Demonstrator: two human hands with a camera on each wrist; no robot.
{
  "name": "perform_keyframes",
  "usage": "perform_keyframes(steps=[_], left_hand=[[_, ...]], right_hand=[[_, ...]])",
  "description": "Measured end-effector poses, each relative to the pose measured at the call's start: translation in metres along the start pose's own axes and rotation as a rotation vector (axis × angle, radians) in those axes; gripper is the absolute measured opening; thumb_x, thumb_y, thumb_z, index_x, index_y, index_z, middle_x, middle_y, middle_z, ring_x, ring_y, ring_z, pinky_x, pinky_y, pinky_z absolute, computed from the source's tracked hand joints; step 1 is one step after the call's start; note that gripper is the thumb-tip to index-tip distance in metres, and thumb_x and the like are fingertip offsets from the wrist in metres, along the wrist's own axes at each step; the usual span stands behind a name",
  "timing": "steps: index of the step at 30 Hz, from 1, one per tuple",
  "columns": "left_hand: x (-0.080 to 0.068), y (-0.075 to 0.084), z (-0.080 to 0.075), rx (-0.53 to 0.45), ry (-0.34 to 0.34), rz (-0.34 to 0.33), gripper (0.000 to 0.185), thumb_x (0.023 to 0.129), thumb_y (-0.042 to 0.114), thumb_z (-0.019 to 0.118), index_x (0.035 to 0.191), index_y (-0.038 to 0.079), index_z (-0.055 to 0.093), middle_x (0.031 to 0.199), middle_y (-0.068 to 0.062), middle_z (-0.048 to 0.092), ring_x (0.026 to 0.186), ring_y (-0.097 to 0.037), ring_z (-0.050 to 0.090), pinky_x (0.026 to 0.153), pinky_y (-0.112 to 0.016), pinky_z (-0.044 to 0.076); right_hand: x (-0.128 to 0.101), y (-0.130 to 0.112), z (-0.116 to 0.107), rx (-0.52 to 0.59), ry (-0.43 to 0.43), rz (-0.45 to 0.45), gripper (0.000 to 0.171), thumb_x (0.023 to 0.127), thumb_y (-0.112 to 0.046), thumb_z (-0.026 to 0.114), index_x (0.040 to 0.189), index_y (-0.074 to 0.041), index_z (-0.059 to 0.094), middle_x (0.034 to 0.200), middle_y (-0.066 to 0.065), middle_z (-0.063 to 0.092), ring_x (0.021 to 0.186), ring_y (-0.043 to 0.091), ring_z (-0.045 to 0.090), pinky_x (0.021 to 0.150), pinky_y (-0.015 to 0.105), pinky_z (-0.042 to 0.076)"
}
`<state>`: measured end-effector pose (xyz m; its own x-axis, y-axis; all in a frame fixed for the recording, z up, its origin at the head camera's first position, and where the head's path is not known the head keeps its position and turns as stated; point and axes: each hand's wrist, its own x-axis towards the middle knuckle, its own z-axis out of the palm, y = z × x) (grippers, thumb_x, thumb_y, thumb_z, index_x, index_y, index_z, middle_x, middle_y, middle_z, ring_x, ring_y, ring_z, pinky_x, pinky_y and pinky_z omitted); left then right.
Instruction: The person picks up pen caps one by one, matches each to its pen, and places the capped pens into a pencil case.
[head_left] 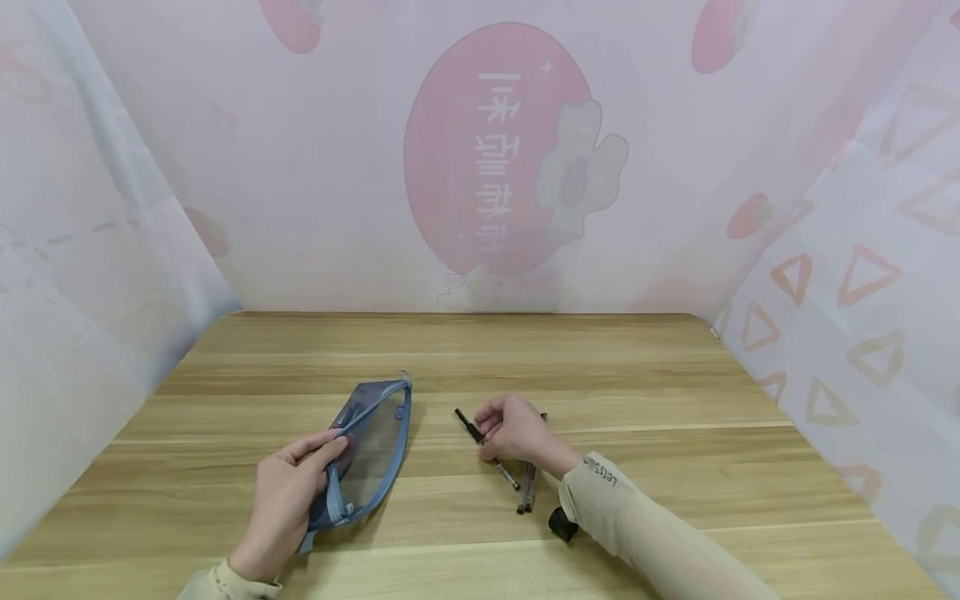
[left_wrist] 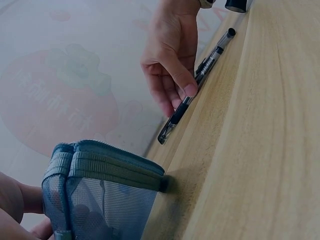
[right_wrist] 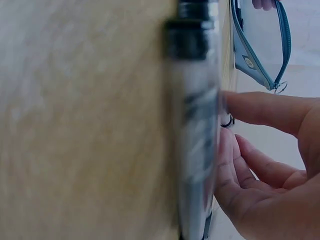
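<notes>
My left hand (head_left: 288, 496) grips the near side of a blue mesh zip pouch (head_left: 386, 454), whose zipped mouth gapes towards the right. A darker shape shows through its mesh side. To the right of the pouch, my right hand (head_left: 517, 429) pinches a black-capped gel pen (head_left: 467, 425) between thumb and fingers, low over the table. That pen slants, its clear end pointing back towards me. Beneath the wrist lie more pens (head_left: 528, 492), partly covered by the hand; one clear barrel (right_wrist: 195, 130) looms close and blurred in the right wrist view.
A short black cylinder (head_left: 562, 525) sits beside the right sleeve. The wood-grain table (head_left: 637, 375) ends at a printed cloth backdrop (head_left: 337, 208), with cloth walls on both sides. A small metal ring (right_wrist: 281, 88) hangs from the pouch's far corner.
</notes>
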<state>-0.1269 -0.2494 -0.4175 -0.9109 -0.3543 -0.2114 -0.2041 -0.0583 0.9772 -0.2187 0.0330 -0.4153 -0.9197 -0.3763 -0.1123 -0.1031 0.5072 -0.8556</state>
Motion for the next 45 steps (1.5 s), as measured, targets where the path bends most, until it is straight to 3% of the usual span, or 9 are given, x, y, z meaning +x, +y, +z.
perform_keyframes(steps=[11, 24, 29, 33, 42, 45], left_hand=[[0.0003, 0.0006, -0.0001, -0.008, 0.001, 0.004, 0.034, 0.091, 0.019, 0.074, 0.119, 0.0, 0.069, 0.083, 0.003, 0.062, 0.048, -0.005, 0.032, 0.044, -0.021, 0.03], [0.0001, 0.003, 0.0005, -0.002, -0.002, 0.002, 0.036, 0.091, 0.019, 0.074, 0.121, -0.001, 0.067, 0.085, 0.002, 0.062, 0.049, -0.005, 0.032, 0.044, -0.021, 0.031], [-0.0003, 0.0016, -0.0013, 0.02, -0.014, -0.002, 0.039, 0.092, 0.02, 0.073, 0.124, -0.001, 0.066, 0.103, -0.002, 0.062, 0.06, -0.006, 0.045, 0.048, -0.022, 0.037], [-0.0007, -0.0001, -0.0017, 0.029, -0.011, -0.008, 0.039, 0.093, 0.02, 0.072, 0.125, -0.001, 0.066, 0.11, -0.005, 0.061, 0.062, -0.005, 0.046, 0.049, -0.021, 0.037], [-0.0009, 0.0004, -0.0013, 0.02, -0.019, -0.007, 0.039, 0.092, 0.02, 0.073, 0.124, -0.001, 0.066, 0.098, -0.001, 0.063, 0.05, -0.005, 0.035, 0.045, -0.021, 0.033], [-0.0013, 0.0005, -0.0016, 0.016, -0.01, -0.02, 0.041, 0.09, 0.022, 0.075, 0.123, 0.0, 0.067, 0.095, 0.001, 0.063, 0.052, -0.005, 0.037, 0.046, -0.021, 0.033]], right_hand=[[-0.0003, 0.0022, -0.0031, -0.063, 0.035, -0.023, 0.032, 0.066, 0.011, 0.08, 0.094, -0.003, 0.072, 0.083, 0.005, 0.068, 0.074, 0.015, 0.063, 0.071, 0.029, 0.054], [0.0006, 0.0013, -0.0063, -0.004, 0.038, -0.013, 0.029, 0.067, 0.012, 0.08, 0.092, 0.0, 0.073, 0.082, 0.007, 0.069, 0.072, 0.016, 0.065, 0.07, 0.029, 0.056], [0.0, 0.0029, -0.0052, 0.016, 0.042, -0.01, 0.028, 0.067, 0.012, 0.081, 0.091, -0.001, 0.073, 0.082, 0.008, 0.069, 0.072, 0.017, 0.066, 0.069, 0.029, 0.056], [-0.0005, 0.0045, -0.0043, 0.017, 0.052, -0.01, 0.028, 0.067, 0.011, 0.082, 0.09, -0.003, 0.074, 0.083, 0.007, 0.069, 0.072, 0.017, 0.065, 0.068, 0.029, 0.055], [-0.0036, 0.0063, -0.0039, 0.099, 0.083, -0.001, 0.028, 0.069, 0.011, 0.078, 0.092, -0.002, 0.074, 0.085, 0.007, 0.069, 0.077, 0.017, 0.064, 0.07, 0.029, 0.055], [-0.0054, 0.0071, -0.003, 0.155, 0.097, 0.014, 0.027, 0.07, 0.01, 0.078, 0.094, -0.002, 0.074, 0.086, 0.008, 0.069, 0.079, 0.017, 0.064, 0.071, 0.029, 0.055]])
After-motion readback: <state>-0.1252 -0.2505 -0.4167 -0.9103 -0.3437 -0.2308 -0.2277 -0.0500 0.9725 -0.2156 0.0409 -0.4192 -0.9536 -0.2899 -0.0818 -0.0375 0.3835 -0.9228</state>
